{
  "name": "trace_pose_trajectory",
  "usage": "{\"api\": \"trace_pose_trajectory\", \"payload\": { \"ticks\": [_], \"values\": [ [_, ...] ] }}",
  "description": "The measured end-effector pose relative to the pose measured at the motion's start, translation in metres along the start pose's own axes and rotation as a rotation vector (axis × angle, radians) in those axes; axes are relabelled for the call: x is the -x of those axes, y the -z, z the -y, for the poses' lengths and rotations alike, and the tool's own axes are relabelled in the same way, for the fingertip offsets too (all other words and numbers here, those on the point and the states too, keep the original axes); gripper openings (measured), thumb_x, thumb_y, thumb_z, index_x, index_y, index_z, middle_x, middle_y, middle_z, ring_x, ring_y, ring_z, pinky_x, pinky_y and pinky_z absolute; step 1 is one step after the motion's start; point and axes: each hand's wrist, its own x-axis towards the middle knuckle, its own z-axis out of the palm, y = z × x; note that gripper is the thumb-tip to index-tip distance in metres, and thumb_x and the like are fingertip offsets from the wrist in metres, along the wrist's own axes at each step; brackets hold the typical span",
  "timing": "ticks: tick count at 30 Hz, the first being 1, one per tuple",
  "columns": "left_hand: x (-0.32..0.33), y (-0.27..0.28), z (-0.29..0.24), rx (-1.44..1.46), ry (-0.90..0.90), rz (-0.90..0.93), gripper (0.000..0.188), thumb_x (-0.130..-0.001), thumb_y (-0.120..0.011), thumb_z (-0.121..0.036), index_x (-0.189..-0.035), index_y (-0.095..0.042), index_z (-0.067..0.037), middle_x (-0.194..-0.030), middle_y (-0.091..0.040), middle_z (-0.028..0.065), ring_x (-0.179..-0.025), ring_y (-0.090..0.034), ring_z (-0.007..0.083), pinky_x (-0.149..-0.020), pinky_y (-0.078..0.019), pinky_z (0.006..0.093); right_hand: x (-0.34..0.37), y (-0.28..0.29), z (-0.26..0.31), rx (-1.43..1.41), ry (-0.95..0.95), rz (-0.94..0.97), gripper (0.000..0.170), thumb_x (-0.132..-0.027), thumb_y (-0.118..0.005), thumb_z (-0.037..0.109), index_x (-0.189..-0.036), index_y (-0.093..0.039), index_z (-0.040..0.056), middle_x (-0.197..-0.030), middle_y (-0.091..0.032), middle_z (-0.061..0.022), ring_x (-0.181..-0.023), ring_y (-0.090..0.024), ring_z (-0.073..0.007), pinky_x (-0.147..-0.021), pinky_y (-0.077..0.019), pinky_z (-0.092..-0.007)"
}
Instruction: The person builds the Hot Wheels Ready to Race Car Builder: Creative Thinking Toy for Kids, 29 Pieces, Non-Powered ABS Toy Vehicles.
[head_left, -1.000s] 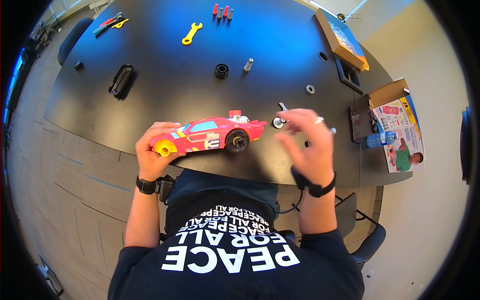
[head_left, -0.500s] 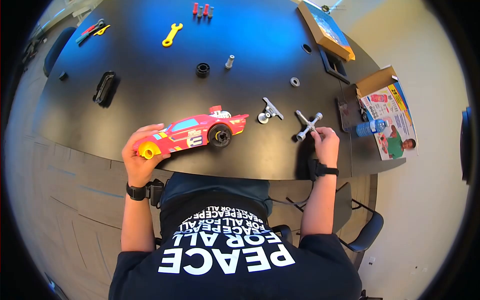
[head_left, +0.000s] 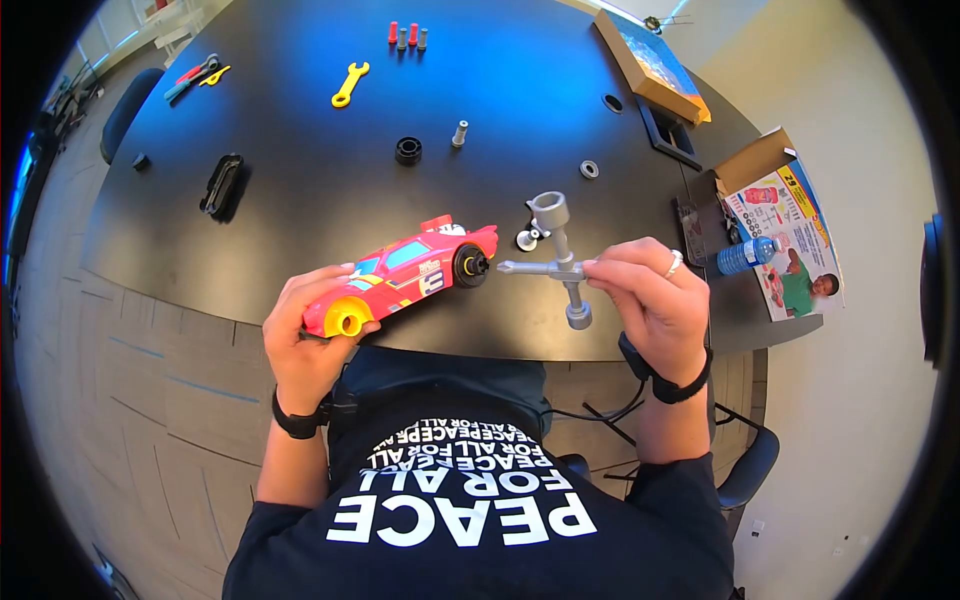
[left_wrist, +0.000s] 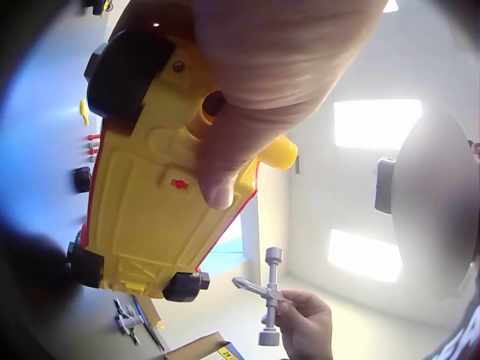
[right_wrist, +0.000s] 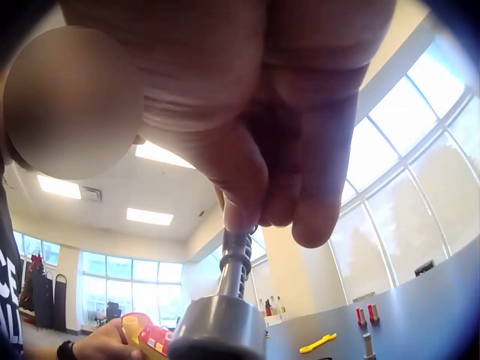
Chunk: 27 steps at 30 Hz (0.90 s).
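Note:
My left hand grips the front end of a red toy race car above the table's near edge, beside a bare yellow wheel hub. A black rear wheel faces right. In the left wrist view, the thumb presses on the car's yellow underside. My right hand pinches one arm of a grey four-way lug wrench between thumb and fingers. The wrench's pointed arm aims at the rear wheel, with a small gap between them. In the right wrist view, a socket end looms close.
Beyond the car lie a black wheel, a grey peg, a yellow wrench and a black tray-like part. A white-and-grey part sits behind the lug wrench. At right stand a water bottle and a printed box.
My right hand, empty at first, took hold of the lug wrench on the table, then lifted it and brought it left to the car. My left hand still holds the car, now turned slightly.

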Motion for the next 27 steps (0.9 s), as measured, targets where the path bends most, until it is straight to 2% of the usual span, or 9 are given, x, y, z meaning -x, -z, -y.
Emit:
{"api": "trace_pose_trajectory", "payload": {
  "ticks": [2, 8, 11, 13, 15, 17, 19, 26, 27],
  "values": [
    [-0.002, -0.003, -0.006, -0.088, -0.059, -0.022, 0.058, -0.070, -0.103, -0.005, -0.122, -0.076, -0.004, -0.126, -0.082, 0.0155, -0.116, -0.076, 0.0315, -0.100, -0.0598, 0.0411, -0.001, -0.003, -0.001, -0.009, 0.008, 0.048, 0.027, -0.086, -0.083, -0.012, -0.108, -0.083, 0.0031, -0.097, -0.076, -0.0088, -0.084, -0.073, -0.0240, -0.073, -0.0572, -0.0336],
    [0.001, -0.001, -0.014, -0.137, -0.097, 0.038, 0.059, -0.071, -0.103, -0.006, -0.122, -0.075, -0.003, -0.130, -0.080, 0.0182, -0.118, -0.076, 0.0335, -0.102, -0.0590, 0.0426, -0.001, -0.012, -0.002, 0.016, 0.075, 0.110, 0.025, -0.089, -0.081, -0.008, -0.111, -0.080, 0.0040, -0.094, -0.074, -0.0087, -0.084, -0.072, -0.0265, -0.072, -0.0574, -0.0374],
    [-0.001, -0.003, -0.019, -0.229, -0.173, -0.005, 0.047, -0.072, -0.094, -0.001, -0.116, -0.079, -0.005, -0.124, -0.082, 0.0146, -0.112, -0.076, 0.0341, -0.096, -0.0597, 0.0424, 0.002, -0.011, 0.001, 0.070, -0.011, 0.192, 0.018, -0.092, -0.083, -0.001, -0.109, -0.079, 0.0047, -0.096, -0.075, -0.0110, -0.081, -0.072, -0.0291, -0.070, -0.0566, -0.0403],
    [-0.002, -0.004, -0.022, -0.233, -0.168, -0.010, 0.046, -0.071, -0.093, 0.001, -0.116, -0.079, -0.005, -0.124, -0.082, 0.0147, -0.111, -0.076, 0.0342, -0.096, -0.0596, 0.0426, 0.010, -0.016, -0.002, 0.214, -0.214, 0.379, 0.018, -0.095, -0.085, 0.005, -0.111, -0.077, 0.0047, -0.100, -0.076, -0.0133, -0.080, -0.072, -0.0317, -0.069, -0.0560, -0.0423],
    [-0.003, -0.004, -0.020, -0.240, -0.164, -0.022, 0.046, -0.071, -0.091, 0.002, -0.115, -0.079, -0.005, -0.124, -0.082, 0.0147, -0.111, -0.076, 0.0343, -0.096, -0.0596, 0.0427, 0.009, -0.023, 0.009, 0.102, -0.272, 0.300, 0.020, -0.096, -0.085, 0.007, -0.114, -0.076, 0.0048, -0.098, -0.076, -0.0133, -0.078, -0.072, -0.0323, -0.070, -0.0562, -0.0423],
    [0.000, -0.001, -0.016, -0.248, -0.162, 0.001, 0.052, -0.073, -0.100, -0.010, -0.120, -0.078, -0.003, -0.125, -0.082, 0.0159, -0.113, -0.076, 0.0341, -0.099, -0.0582, 0.0420, 0.007, -0.027, 0.009, -0.017, -0.325, 0.231, 0.022, -0.097, -0.085, 0.008, -0.116, -0.076, 0.0049, -0.097, -0.077, -0.0133, -0.076, -0.072, -0.0328, -0.070, -0.0564, -0.0424],
    [0.000, 0.000, -0.017, -0.250, -0.156, 0.002, 0.051, -0.073, -0.100, -0.009, -0.119, -0.078, -0.003, -0.125, -0.082, 0.0159, -0.113, -0.076, 0.0341, -0.099, -0.0582, 0.0420, 0.010, -0.033, 0.003, -0.024, -0.177, 0.105, 0.027, -0.097, -0.086, 0.008, -0.121, -0.075, 0.0053, -0.089, -0.076, -0.0121, -0.073, -0.071, -0.0326, -0.069, -0.0560, -0.0407],
    [-0.002, -0.005, -0.022, -0.239, -0.169, -0.004, 0.047, -0.071, -0.092, 0.001, -0.116, -0.080, -0.004, -0.124, -0.082, 0.0149, -0.110, -0.076, 0.0346, -0.096, -0.0595, 0.0434, 0.014, -0.036, 0.004, 0.006, -0.182, 0.084, 0.020, -0.096, -0.089, 0.014, -0.109, -0.075, 0.0051, -0.080, -0.073, -0.0110, -0.067, -0.070, -0.0309, -0.063, -0.0536, -0.0391],
    [-0.001, -0.004, -0.021, -0.240, -0.168, -0.004, 0.047, -0.071, -0.092, 0.001, -0.116, -0.080, -0.004, -0.124, -0.082, 0.0149, -0.110, -0.076, 0.0346, -0.096, -0.0595, 0.0434, 0.013, -0.033, 0.006, 0.069, -0.274, 0.145, 0.021, -0.096, -0.090, 0.018, -0.105, -0.076, 0.0048, -0.075, -0.071, -0.0108, -0.065, -0.069, -0.0305, -0.061, -0.0524, -0.0386]
  ]
}}
